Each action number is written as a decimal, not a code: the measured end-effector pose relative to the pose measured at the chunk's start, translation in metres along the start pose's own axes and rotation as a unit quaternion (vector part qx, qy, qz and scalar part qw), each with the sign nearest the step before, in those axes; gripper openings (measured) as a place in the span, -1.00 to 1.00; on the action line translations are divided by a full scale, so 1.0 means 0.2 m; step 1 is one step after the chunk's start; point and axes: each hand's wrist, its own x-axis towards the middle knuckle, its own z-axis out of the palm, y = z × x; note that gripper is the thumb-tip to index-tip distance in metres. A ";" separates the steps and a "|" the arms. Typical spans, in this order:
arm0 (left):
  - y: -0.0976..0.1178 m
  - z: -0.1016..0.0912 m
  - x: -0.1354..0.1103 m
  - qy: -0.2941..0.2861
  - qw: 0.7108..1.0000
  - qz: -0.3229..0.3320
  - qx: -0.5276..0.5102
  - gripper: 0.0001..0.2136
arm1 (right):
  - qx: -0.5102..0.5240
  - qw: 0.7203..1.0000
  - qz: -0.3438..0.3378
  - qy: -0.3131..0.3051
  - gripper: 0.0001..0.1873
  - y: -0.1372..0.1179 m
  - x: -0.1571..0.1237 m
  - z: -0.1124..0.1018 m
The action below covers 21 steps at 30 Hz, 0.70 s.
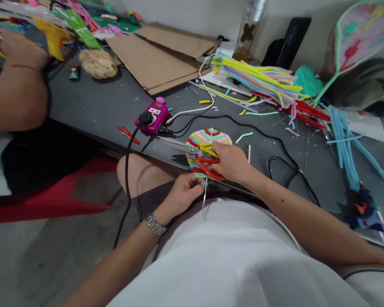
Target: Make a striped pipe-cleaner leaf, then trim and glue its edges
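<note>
My right hand [232,162] grips a pair of scissors [179,145] with one yellow and one red-orange handle. Its handles are apart, and its blades point left across a rounded piece of striped pipe cleaners [208,135] at the table's front edge. The piece has red, yellow, green, pink and blue rows, partly covered by the scissors and my hand. At its lower edge, my left hand [188,189] pinches with thumb and finger, a light-blue bit showing at the fingertips. Thin clear strands [205,198] hang down beside them over my white shirt.
A purple power socket [156,117] with black cables stands left, near a red cutter [129,134]. Pipe-cleaner bundles [259,76], blue strips [342,136] and a glue gun [368,211] lie right. Cardboard [166,55] and a stone [97,64] lie behind. Another person's arm [17,91] reaches in at left.
</note>
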 end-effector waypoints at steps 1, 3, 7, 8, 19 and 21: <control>0.00 0.00 0.00 -0.006 1.000 -0.004 -0.009 -0.78 | 0.001 1.000 -0.001 0.000 -0.65 0.00 0.00 0.00; 0.01 0.01 -0.01 -0.005 0.999 -0.020 -0.041 -0.81 | 0.003 1.000 -0.003 -0.001 -0.65 0.00 0.00 0.00; -0.02 0.07 -0.04 0.053 0.987 -0.067 -0.134 -0.87 | -0.002 1.000 -0.002 0.005 -0.64 0.00 0.00 0.01; -0.03 0.08 -0.04 0.070 0.983 -0.076 -0.151 -0.85 | -0.003 1.000 0.000 0.007 -0.64 0.00 0.00 0.01; -0.03 0.12 -0.04 0.159 0.982 -0.065 -0.077 -0.89 | 0.006 1.000 -0.006 0.014 -0.64 0.01 0.00 0.02; -0.02 0.12 -0.04 0.145 0.986 -0.068 -0.055 -0.89 | 0.006 1.000 -0.007 0.017 -0.64 0.01 0.00 0.03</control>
